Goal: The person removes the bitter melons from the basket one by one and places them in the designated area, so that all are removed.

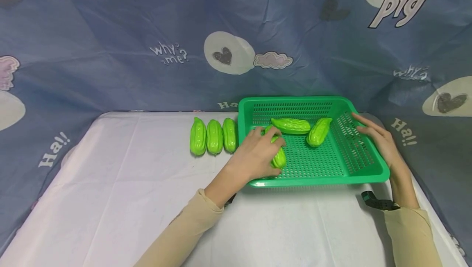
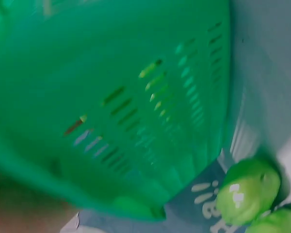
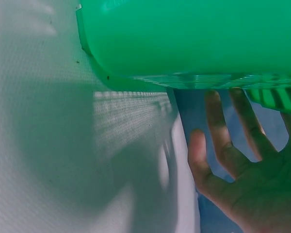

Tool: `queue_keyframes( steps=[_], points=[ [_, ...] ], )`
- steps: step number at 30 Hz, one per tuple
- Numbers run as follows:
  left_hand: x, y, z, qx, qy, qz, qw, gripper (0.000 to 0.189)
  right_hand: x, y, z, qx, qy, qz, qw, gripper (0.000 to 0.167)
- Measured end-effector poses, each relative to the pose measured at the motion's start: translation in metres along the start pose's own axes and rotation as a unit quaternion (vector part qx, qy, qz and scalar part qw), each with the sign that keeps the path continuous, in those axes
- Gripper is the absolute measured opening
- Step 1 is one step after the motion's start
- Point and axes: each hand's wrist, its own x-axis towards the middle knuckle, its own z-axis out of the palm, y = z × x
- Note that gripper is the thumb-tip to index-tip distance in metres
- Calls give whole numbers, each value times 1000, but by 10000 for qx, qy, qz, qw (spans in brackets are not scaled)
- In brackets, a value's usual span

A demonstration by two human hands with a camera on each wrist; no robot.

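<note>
A green plastic basket with slotted sides stands on the table. Over its left part, my left hand grips a bright green bitter melon, its fingers curled over the top and covering much of it. Two more bitter melons lie farther back in the basket: one sideways and one slanted. My right hand rests against the basket's right side with extended fingers. In the right wrist view, its spread fingers show beside the basket's outer wall. The left wrist view mostly shows the basket wall.
Three bitter melons stand in a row left of the basket: a left one, a middle one and a right one. They lie on a white tablecloth. A blue printed cloth hangs behind the table.
</note>
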Motion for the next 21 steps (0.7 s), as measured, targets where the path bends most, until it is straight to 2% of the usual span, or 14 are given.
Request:
queue_keyframes(
  steps=[5, 9, 12, 17, 21],
  points=[
    [-16, -10, -15, -363, 357, -112, 9986, 68, -1, 0, 0, 178, -21, 31, 9998, 53],
    [-28, -18, -23, -517, 639, -179, 9965, 67, -2, 0, 0, -111, 5, -82, 9999, 53],
    [-36, -23, -27, -511, 750, -152, 9958, 66, -2, 0, -1, -85, 24, -72, 9999, 53],
    [-47, -31, -33, -424, 841, -227, 9953, 66, -1, 2, -1, 377, -23, 42, 9993, 53],
    [-57, -36, -38, -387, 872, -321, 9949, 67, -1, 2, -1, 75, -47, -95, 9999, 53]
  ],
)
